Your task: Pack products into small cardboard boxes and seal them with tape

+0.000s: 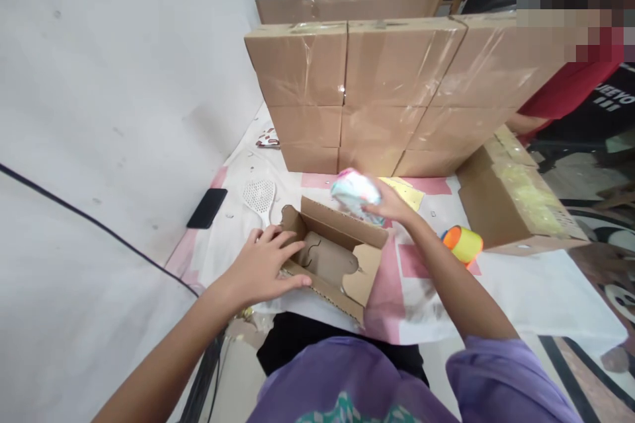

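While the right hand is blurred, it appears to grip a white-and-blue item with a touch of pink, its fingers bent around the item's right end. That item is in the air just beyond the far edge of a small cardboard box, and its exact shape is hard to make out. The box stands with its top open near the close edge of the table, and a notched flap leans inward at its right end. Over the box's left end lies the left hand, its fingers spread wide and its thumb stretched along the near rim; it rests on the cardboard and has nothing picked up.

Just beyond the left hand, a white perforated paddle lies on the pink-and-white tablecloth, its handle toward the box. Farther left, by the wall, is a flat black phone-like object. Past the right wrist lies a yellow sheet, and right of the forearm sits a yellow-and-orange ring-shaped thing. A taped stack of cartons rises at the back, with another carton at its right and a red sleeve of another person behind.
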Demonstrator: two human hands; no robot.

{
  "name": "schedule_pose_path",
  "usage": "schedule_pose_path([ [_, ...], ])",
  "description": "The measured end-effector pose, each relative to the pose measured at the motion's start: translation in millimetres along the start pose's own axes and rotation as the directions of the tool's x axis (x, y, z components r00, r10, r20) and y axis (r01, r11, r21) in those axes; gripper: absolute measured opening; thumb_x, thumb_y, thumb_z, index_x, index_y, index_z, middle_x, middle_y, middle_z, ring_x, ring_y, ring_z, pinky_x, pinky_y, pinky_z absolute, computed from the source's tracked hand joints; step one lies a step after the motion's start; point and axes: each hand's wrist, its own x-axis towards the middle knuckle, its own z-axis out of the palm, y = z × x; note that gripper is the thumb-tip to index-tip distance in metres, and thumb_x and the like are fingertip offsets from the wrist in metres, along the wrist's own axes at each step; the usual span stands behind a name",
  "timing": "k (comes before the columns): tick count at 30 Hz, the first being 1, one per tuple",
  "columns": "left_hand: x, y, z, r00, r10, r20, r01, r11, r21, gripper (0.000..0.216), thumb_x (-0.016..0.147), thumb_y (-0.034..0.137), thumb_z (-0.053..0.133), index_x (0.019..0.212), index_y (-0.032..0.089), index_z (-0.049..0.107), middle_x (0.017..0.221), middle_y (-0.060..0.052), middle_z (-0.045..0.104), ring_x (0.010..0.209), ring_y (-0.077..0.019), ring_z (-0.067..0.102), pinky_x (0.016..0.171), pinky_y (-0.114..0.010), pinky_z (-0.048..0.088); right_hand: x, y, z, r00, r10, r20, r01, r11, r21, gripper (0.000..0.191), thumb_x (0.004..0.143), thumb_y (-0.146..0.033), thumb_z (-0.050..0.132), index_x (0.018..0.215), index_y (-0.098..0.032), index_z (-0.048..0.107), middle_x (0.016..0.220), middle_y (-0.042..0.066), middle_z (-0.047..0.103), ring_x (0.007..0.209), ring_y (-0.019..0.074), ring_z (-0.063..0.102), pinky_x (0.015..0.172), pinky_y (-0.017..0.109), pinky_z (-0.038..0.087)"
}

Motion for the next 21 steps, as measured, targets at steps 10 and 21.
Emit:
schedule_pose_path([
  [10,-2.0,24.9,66.3,0.924,-0.257,-0.285,0.192,0.953,-0.236,0.108,0.069,0.096,0.040,0.138,0.014,0.052,0.150,-0.025,0.050,0.147,-0.0514,0.030,0.100,-0.063,0.048,-50.4,-161.2,-103.9,0.928,-0.280,-0.247,0.260,0.959,-0.110,0.100,0.077,-0.050,0.079,0.160,-0.036,0.025,0.164,-0.001,0.031,0.150,0.0389,0.030,0.125,0.055,0.029],
  [21,-4.9,52.1,106.4,0.691,-0.454,-0.562,0.172,0.859,-0.482,0.091,0.065,0.096,0.021,0.101,0.017,0.048,0.124,-0.029,0.059,0.138,-0.0477,0.045,0.103,-0.060,0.045,-15.4,-143.8,42.5,0.842,-0.132,0.523,0.366,0.852,-0.374,0.058,0.093,-0.047,0.065,0.147,-0.030,0.052,0.135,0.016,0.054,0.121,0.0380,0.049,0.096,0.056,0.050],
])
